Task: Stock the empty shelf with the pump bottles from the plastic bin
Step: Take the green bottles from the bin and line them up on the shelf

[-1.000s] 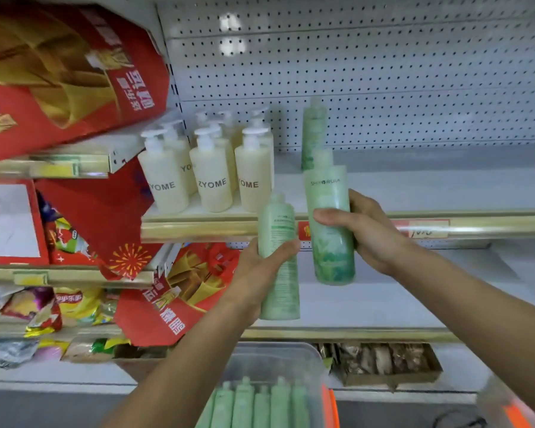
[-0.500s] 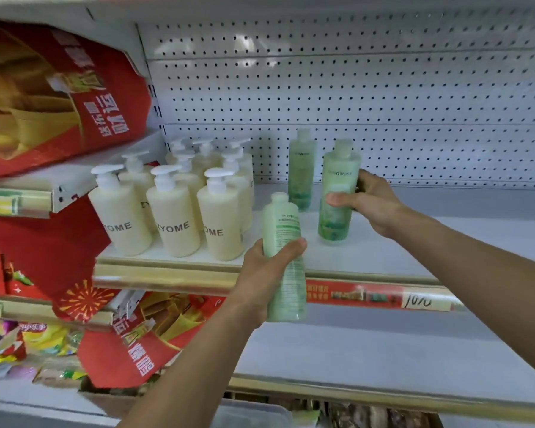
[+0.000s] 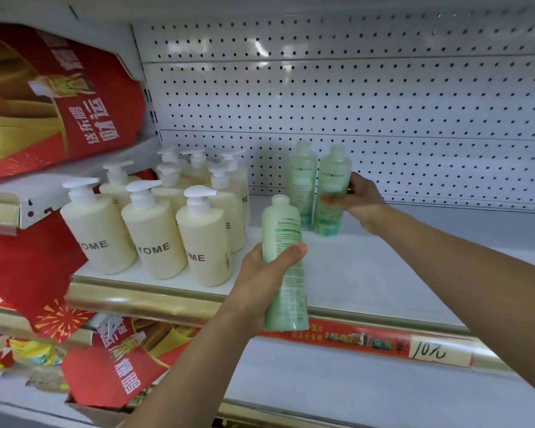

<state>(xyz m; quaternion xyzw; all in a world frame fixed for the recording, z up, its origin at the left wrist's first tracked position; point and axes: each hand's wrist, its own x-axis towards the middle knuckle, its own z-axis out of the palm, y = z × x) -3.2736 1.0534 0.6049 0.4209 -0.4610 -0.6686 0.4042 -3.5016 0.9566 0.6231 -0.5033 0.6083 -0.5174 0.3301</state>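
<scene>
My left hand (image 3: 261, 278) grips a pale green bottle (image 3: 286, 288) upright in front of the white shelf's (image 3: 368, 273) gold front rail. My right hand (image 3: 357, 200) holds a second green bottle (image 3: 332, 193) that stands on the shelf near the pegboard back. It stands right beside a third green bottle (image 3: 301, 183) set at the back. Several cream pump bottles (image 3: 150, 230) marked with dark letters fill the shelf's left part. The plastic bin is out of view.
A white pegboard wall (image 3: 352, 103) backs the shelf. Red and gold gift bags (image 3: 53, 97) crowd the left-hand shelves. A lower white shelf (image 3: 352, 384) lies beneath, and a red price strip (image 3: 383, 342) runs along the rail.
My right hand moved its green bottle further back until it stands beside the rear bottle. My left hand with its bottle rose slightly. The view tilted up, and the bin left the frame.
</scene>
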